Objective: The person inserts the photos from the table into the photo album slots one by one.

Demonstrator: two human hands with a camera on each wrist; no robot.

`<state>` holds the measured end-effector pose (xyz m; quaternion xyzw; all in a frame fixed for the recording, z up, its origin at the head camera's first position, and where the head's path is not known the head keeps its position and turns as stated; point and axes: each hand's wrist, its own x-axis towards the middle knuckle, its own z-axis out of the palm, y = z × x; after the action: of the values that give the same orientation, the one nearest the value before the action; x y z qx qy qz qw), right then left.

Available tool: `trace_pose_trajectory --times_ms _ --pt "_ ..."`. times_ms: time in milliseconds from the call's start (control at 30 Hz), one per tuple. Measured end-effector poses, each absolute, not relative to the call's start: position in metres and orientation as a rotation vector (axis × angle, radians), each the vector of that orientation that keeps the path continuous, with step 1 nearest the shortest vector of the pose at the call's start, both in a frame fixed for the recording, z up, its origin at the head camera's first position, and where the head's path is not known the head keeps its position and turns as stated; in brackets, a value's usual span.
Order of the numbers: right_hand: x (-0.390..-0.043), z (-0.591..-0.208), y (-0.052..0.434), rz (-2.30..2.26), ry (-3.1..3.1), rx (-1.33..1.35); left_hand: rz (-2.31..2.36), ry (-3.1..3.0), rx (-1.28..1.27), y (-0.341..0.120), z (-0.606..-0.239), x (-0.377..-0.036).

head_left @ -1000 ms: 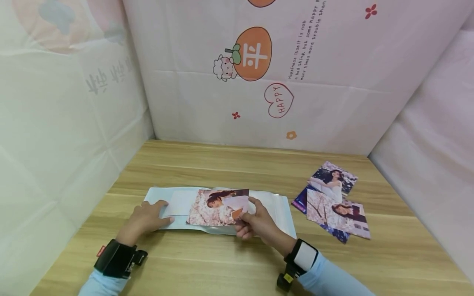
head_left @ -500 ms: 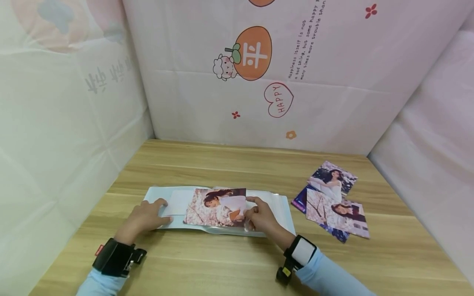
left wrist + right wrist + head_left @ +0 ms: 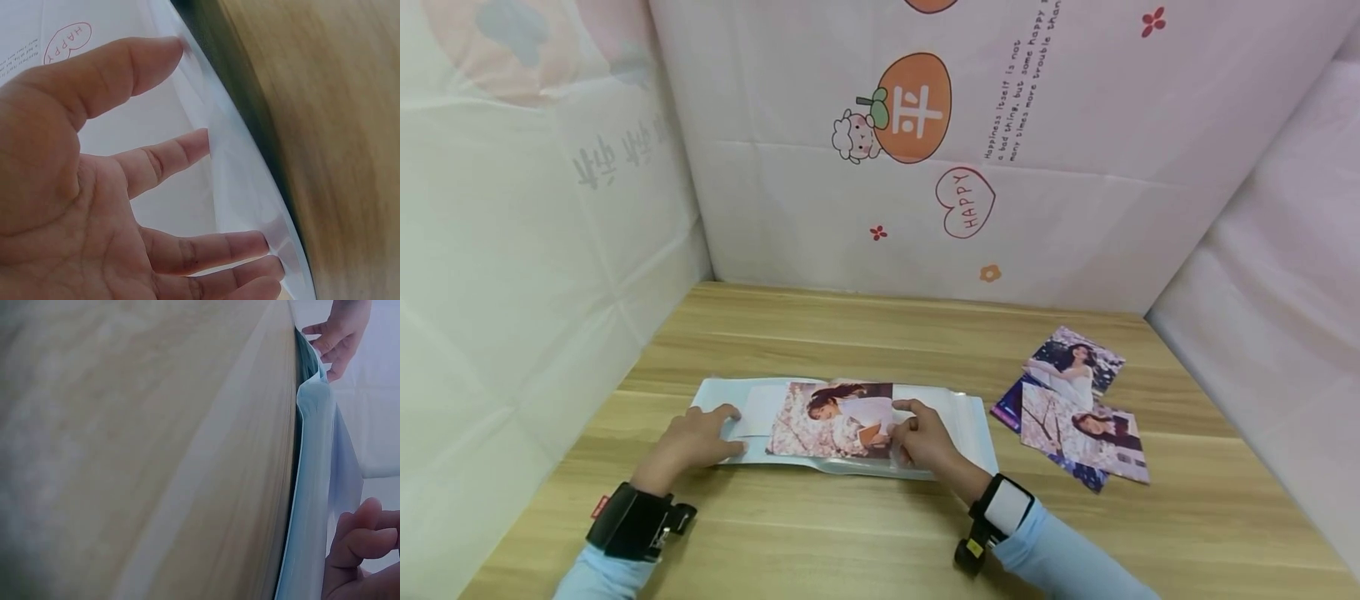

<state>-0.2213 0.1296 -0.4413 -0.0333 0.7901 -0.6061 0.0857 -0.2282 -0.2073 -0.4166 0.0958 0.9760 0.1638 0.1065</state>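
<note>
Glossy photo (image 3: 831,431) now sits further left and lower into the album (image 3: 958,417) sleeve than a second ago. Our right hand (image 3: 925,440) pinches its edge; our left hand (image 3: 688,442) presses flat on the album.

On the far backdrop (image 3: 1075,208) we read "HAPPY" in a red heart (image 3: 965,202), and "Happiness itself is not a bad thing" on a slanted line of print (image 3: 1018,83).

I see a pale blue album (image 3: 970,425) on a light wood-grain table (image 3: 865,333). The photo (image 3: 831,429) on it is pink-blossomed, probably with white clothing. At right, loose photos (image 3: 1075,417) mix pink, white and deep blue. Sleeves (image 3: 1060,567) are light blue.
</note>
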Motion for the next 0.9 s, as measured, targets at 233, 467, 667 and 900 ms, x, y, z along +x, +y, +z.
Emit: trace_pose_trajectory --times_ms 233,467,667,900 --pt "-0.223 -0.443 0.124 -1.766 2.379 -0.127 0.466 2.865 0.286 -0.208 -0.418 -0.227" --pt "-0.226 -0.442 0.115 -1.657 2.438 -0.151 0.447 2.868 0.322 -0.210 -0.417 -0.228" --pt "-0.229 -0.442 0.108 -1.684 2.441 -0.139 0.442 2.866 0.353 -0.211 -0.416 -0.228" --pt "-0.229 -0.440 0.099 -1.678 2.443 -0.131 0.445 2.867 0.377 -0.212 -0.417 -0.228"
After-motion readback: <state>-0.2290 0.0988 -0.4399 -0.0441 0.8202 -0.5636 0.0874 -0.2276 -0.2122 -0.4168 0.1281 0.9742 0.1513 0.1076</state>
